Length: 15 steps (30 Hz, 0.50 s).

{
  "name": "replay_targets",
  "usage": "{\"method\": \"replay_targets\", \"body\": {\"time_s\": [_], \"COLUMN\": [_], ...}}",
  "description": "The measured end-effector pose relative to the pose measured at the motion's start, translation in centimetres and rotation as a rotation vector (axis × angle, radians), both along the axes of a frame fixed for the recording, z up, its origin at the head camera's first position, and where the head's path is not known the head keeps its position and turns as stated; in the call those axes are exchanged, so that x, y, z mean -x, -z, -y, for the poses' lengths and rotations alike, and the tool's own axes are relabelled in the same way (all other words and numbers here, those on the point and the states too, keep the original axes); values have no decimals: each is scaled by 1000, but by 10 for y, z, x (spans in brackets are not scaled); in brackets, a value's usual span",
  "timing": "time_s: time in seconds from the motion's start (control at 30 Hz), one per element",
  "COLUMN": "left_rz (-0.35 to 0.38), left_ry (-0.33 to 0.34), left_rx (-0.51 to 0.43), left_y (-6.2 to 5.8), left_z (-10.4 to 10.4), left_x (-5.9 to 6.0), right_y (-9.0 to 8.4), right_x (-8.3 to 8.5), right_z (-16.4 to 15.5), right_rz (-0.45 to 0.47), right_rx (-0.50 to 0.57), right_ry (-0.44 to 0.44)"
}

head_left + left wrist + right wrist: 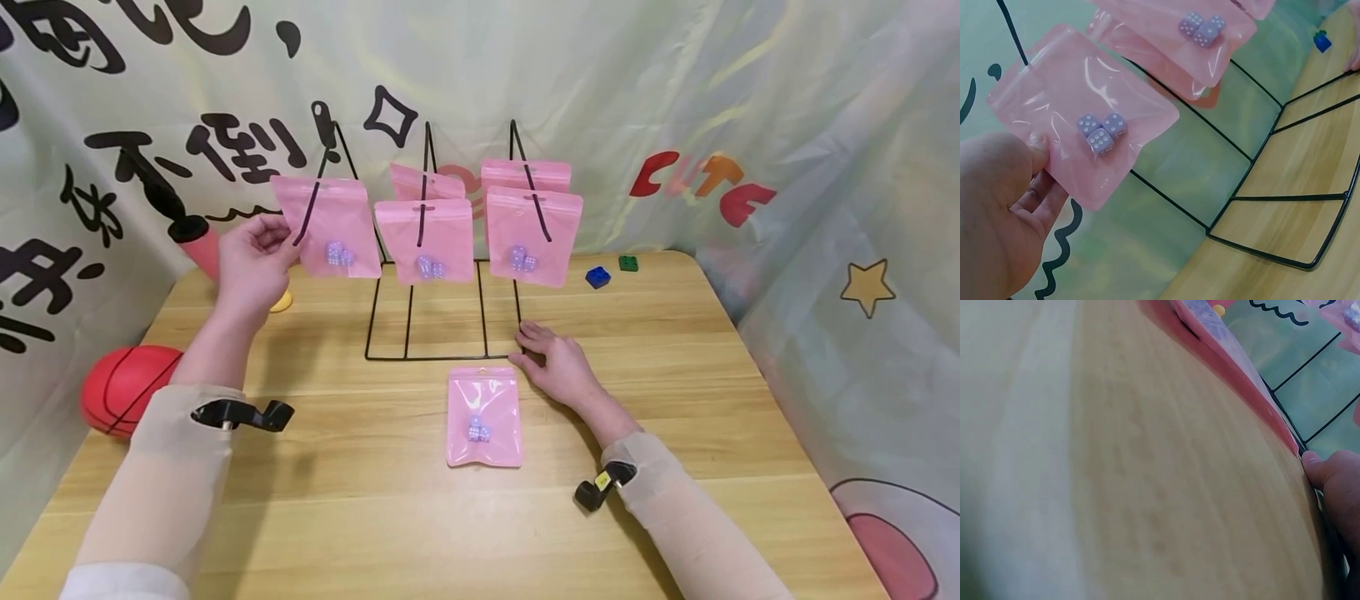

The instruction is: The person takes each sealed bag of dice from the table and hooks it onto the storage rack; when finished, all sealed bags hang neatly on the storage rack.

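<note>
A black wire display rack (pixel 423 358) stands on the table with pink zip bags on its three upper hooks. Each front bag shows lilac dice through its film. My left hand (pixel 255 258) pinches the left edge of the leftmost bag (pixel 348 225), which hangs on the left hook; the left wrist view shows the thumb on the front of this bag (pixel 1060 106) and the fingers behind. My right hand (pixel 558 362) grips the front right corner of the rack's base between thumb and fingers. Just left of it, another pink zip bag (pixel 483 400) with dice lies flat.
Blue (pixel 597 277) and green (pixel 628 263) toy bricks lie at the back right. A red ball (pixel 127 387) sits at the left edge, and a yellow object (pixel 282 302) shows behind my left wrist. Printed cloth (pixel 600 83) hangs close behind the table.
</note>
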<state>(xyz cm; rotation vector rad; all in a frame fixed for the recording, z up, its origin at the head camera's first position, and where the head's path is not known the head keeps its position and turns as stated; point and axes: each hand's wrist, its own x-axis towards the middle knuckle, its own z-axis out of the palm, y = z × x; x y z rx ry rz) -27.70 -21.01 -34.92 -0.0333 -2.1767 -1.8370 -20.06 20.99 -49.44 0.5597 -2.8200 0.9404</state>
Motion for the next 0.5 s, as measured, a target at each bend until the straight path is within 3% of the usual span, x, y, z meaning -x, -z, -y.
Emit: {"method": "replay_targets", "body": {"time_s": [0.5], "left_rz": [-8], "left_ry": [-14], "left_rx": [-11], "left_y": [-1], "left_z": [-2], "left_x": [8], "right_y": [2], "right_x": [1], "right_z": [-1], "right_rz": [2], "right_rx": [-13], "right_ry": [0]}}
